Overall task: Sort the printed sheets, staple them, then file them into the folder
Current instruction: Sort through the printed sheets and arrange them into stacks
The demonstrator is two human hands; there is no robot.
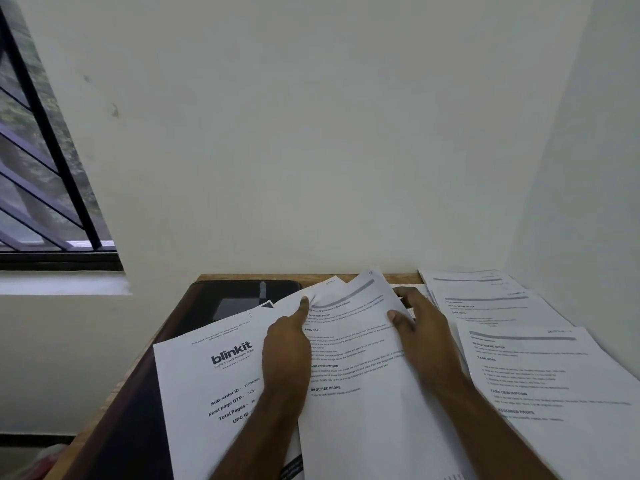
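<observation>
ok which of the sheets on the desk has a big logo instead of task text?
The blinkit cover sheet, lower left beside the left hand. It carries the logo and order details; the sheets at centre and right carry headed text paragraphs.

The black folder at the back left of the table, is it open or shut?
Shut, apparently: the black folder lies flat, cover up, with the blinkit sheet overlapping its near edge.

left hand [287,344], right hand [424,327], gripping sheet [360,393]

A loose stack of white printed sheets [356,368] lies fanned at the middle, its top page tilted, beside a "blinkit" cover sheet [211,382]. More sheets [540,368] lie spread at right. A dark folder [239,299] lies flat behind.
</observation>
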